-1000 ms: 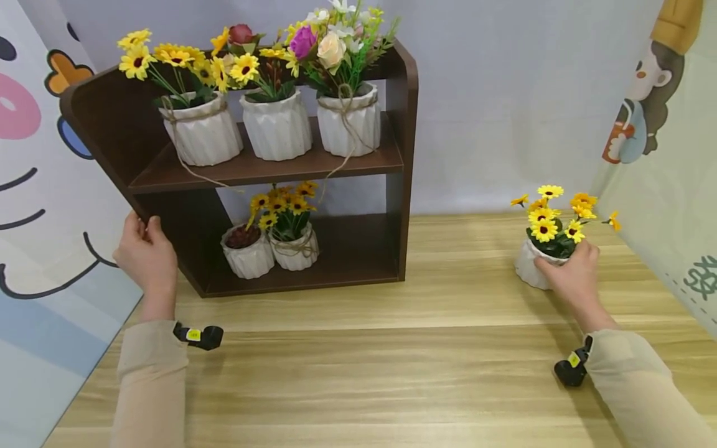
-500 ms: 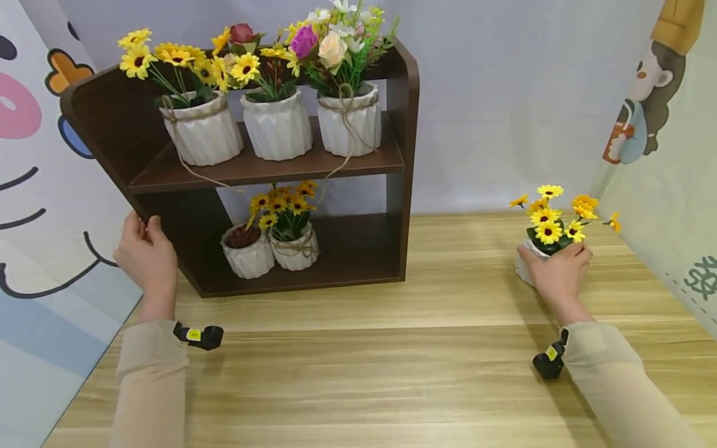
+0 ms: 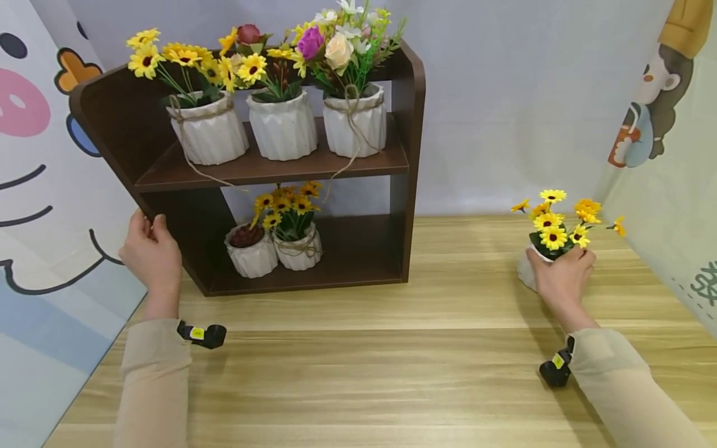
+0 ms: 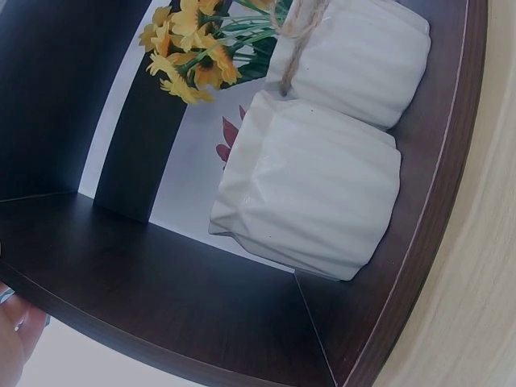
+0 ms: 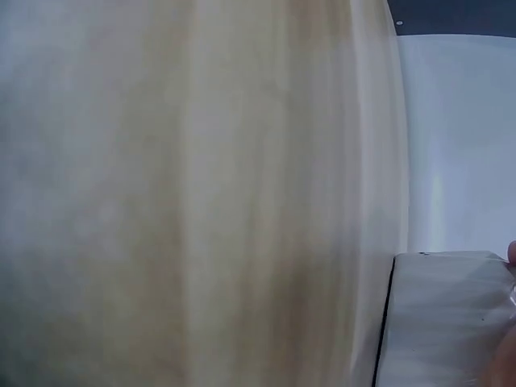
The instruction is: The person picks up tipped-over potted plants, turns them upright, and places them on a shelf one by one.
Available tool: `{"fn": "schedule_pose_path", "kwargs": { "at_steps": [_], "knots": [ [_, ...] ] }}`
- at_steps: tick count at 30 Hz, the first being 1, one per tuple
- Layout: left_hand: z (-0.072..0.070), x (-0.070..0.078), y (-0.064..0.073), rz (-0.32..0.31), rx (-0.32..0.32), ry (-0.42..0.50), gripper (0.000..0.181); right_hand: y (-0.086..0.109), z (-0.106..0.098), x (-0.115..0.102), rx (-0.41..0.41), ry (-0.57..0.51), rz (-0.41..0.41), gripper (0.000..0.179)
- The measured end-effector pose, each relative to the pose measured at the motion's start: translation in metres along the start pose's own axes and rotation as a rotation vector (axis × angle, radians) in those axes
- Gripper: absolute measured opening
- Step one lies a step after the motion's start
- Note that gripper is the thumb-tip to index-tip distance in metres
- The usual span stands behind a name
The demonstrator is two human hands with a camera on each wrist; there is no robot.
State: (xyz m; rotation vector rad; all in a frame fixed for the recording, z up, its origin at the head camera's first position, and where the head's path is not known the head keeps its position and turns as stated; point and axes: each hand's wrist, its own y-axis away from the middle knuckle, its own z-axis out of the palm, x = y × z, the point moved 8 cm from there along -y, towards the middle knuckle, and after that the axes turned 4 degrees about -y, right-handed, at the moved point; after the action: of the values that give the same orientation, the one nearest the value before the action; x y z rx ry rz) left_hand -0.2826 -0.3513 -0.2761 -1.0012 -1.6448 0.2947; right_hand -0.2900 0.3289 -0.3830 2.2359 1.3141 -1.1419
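Observation:
At the right of the head view, my right hand [image 3: 562, 277] grips the white fluted flowerpot [image 3: 525, 272] by its rim; small yellow daisy-like flowers [image 3: 553, 238] stand above it. The pot [image 5: 443, 318] sits on the table in the right wrist view, a bit of my hand at the frame edge. My left hand [image 3: 151, 252] holds the front edge of the left side panel of a dark brown two-tier shelf [image 3: 361, 246]. Its fingertips behind the panel are hidden in the head view; the left wrist view catches fingers [image 4: 18, 332] at the panel edge.
On the upper tier stand three white pots: left [image 3: 210, 134], middle [image 3: 282, 127] and right [image 3: 355, 124], all with artificial flowers. Below are a pot with dark red contents [image 3: 252, 255] and one with yellow flowers [image 3: 299, 249]. Printed panels flank the wooden table [image 3: 358, 373].
My right hand has shifted left around the pot, its thumb now farther left on the rim; the pot stays in place. The left hand keeps its hold. The head view has shifted slightly.

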Motion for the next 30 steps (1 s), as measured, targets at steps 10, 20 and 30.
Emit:
{"fn": "schedule_pose_path", "kwargs": {
  "at_steps": [10, 20, 30],
  "knots": [
    [0.0, -0.003, 0.0, -0.02, -0.013, -0.004, 0.032, 0.014, 0.006, -0.019, -0.01, 0.061, -0.148, 0.086],
    [0.001, -0.005, 0.0, -0.039, -0.034, 0.012, 0.033, 0.036, 0.014, -0.043, -0.079, 0.099, -0.301, 0.09],
    [0.0, -0.003, -0.001, -0.029, -0.03, 0.017, 0.032, 0.061, 0.034, -0.069, -0.174, 0.125, -0.452, 0.087]
  ]
}}
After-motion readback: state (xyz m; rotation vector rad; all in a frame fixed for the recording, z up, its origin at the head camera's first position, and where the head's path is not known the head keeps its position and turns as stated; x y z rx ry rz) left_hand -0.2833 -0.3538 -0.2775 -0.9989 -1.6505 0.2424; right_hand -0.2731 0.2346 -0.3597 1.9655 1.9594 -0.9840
